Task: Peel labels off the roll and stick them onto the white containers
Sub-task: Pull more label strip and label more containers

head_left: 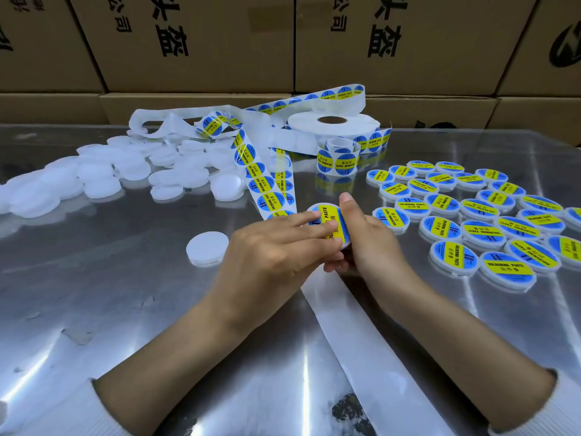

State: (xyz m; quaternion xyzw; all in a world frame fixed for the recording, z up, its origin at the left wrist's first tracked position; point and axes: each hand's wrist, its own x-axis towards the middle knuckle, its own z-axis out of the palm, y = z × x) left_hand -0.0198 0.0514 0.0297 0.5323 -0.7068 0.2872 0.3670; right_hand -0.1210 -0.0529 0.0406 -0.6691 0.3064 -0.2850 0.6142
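Fingers (309, 223) of the left hand (270, 250) lie nearly straight across the blue-and-yellow label (330, 223), pressing it flat onto the white container (327, 209), which is held up off the bench (125, 309) between both hands. The right hand (366, 240) cups that container from its right edge, thumb raised along the rim and the lower fingers curled under it, so it grasps the container while the left only presses. The step in hand looks like smoothing a freshly laid label down; the label seems to sit fairly centred, though the left fingers hide part of it. Just behind the held container the label strip (261, 180) runs back toward the roll (333, 124), with an emptied run of backing paper (361, 335) trailing forward from under the hands. Right of the container lie the labelled containers (471, 215) in loose rows; left of it sits one bare container (207, 248), and farther left and behind, the pile of unlabelled containers (110, 174). The next move likely calls for setting the finished piece down among the labelled ones, then reaching left for the bare container and peeling the next label from the strip. Both forearms stretch forward low over the bench, wrists angled inward so the hands meet at the container, white sleeves (562, 404) pushed back toward the elbows.
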